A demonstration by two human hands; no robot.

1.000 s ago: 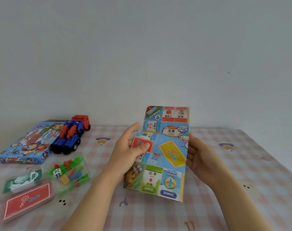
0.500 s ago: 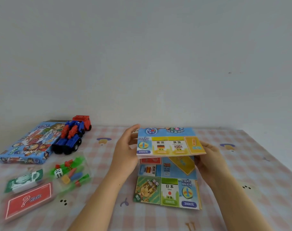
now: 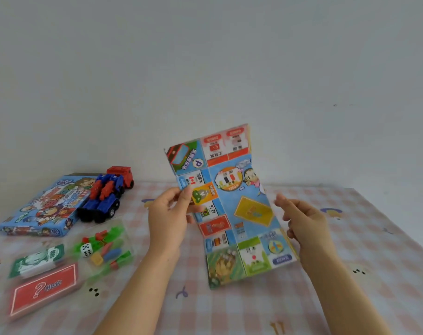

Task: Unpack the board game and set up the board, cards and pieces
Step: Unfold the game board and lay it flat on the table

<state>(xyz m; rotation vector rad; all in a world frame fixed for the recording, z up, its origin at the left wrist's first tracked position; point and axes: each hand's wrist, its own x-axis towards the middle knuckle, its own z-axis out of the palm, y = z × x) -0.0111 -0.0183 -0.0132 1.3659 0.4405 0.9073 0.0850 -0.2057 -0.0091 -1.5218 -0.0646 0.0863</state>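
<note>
- My left hand [image 3: 169, 213] pinches the left edge of the half-unfolded board [image 3: 239, 206], which stands upright at centre frame.
- My right hand [image 3: 304, 221] is at the board's right edge, fingers loosely curled; I cannot tell if it holds.
- The game box [image 3: 41, 209], bag of pieces [image 3: 104, 247] and red cards [image 3: 43, 288] lie at lower left.
</note>
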